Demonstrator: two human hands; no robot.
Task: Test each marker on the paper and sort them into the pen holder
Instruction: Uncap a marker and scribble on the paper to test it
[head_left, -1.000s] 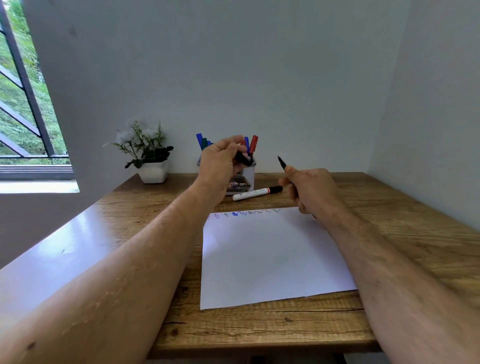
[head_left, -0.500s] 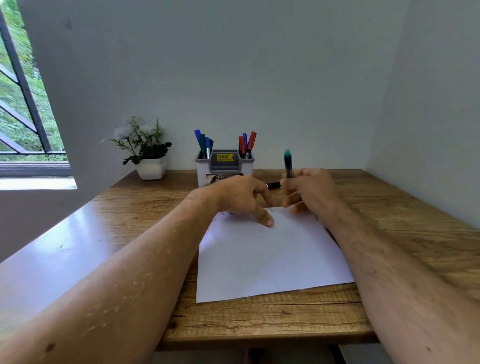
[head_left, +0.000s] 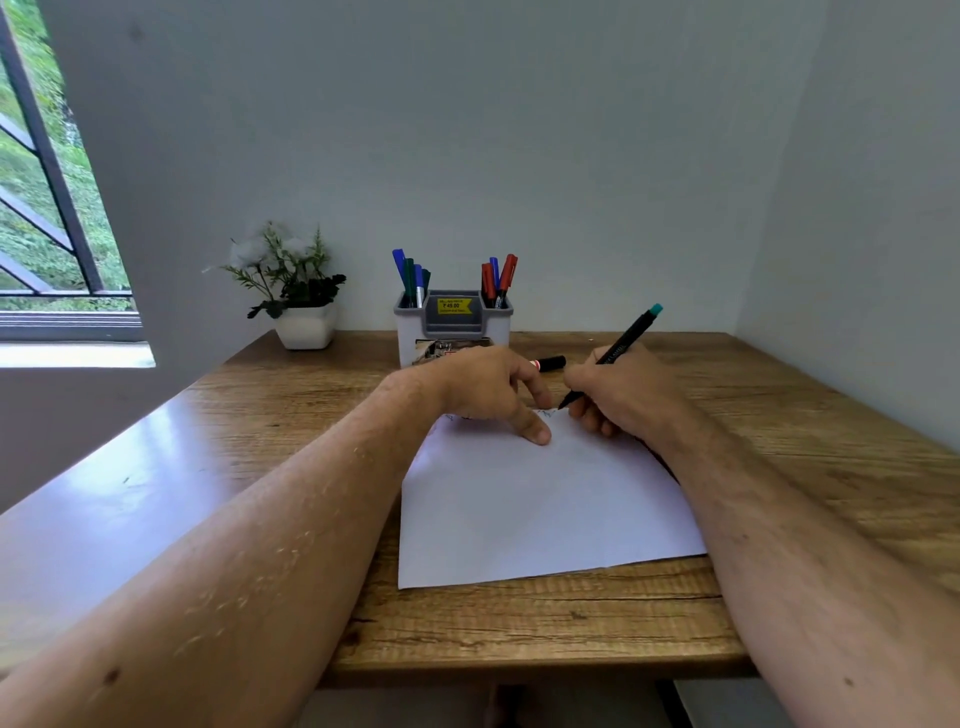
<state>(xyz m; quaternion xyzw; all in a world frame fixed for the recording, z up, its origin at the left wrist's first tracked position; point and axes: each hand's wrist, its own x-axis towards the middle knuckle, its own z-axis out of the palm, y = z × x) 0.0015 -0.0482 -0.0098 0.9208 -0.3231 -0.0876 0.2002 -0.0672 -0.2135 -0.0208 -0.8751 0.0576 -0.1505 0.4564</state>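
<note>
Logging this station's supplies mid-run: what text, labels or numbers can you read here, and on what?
"49.00": on the yellow price sticker on the pen holder; the sticker's smaller lines are too blurred to read.
Printing along the barrel of the black marker in the right hand: too small to read.
Printed label low on the holder's front: blurred and partly hidden by the left hand.

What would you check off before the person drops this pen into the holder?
1. Marker gripped in right hand: ok.
2. Tip on the paper: ok.
3. Left hand pinning the sheet: ok.
4. Test mark visible: cannot tell, too small.
5. Cap back on: not ok, tip is bare.
6. Room in the pen holder: ok, middle looks free.
7. Other marker on the table still waiting: ok.
</note>
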